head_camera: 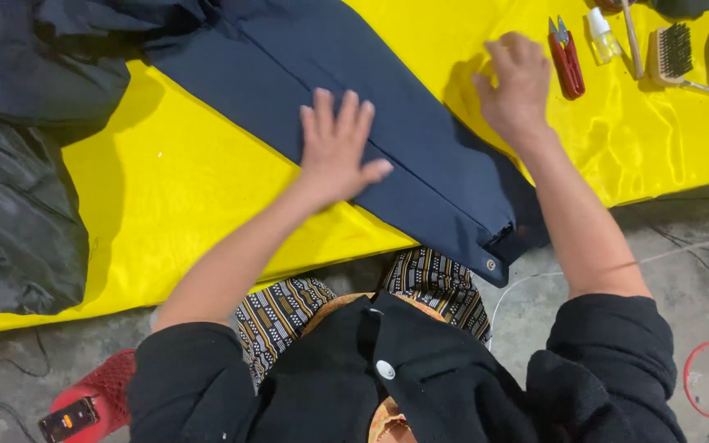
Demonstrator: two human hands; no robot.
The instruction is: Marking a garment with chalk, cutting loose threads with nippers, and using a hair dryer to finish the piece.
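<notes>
Sleeve [420, 164] of navy cloth lies slantwise on the yellow table [182, 189], its cuff with a small metal snap hanging over the near edge. My left hand [336, 148] presses flat on it, fingers spread; my right hand [517, 86] rests open beside its far edge, holding nothing. The garment's rest runs out of frame. Beyond: red snips [566, 59], small bottle [603, 36], brush [673, 52].

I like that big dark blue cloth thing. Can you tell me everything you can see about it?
The dark blue garment looks like a smooth woven sleeve or leg, running from the upper left down to the table's near edge. A seam runs along it, and a small metal snap sits at its hanging end. It lies flat on the yellow cloth. The left hand presses flat on it; the right hand touches its far edge.
</notes>
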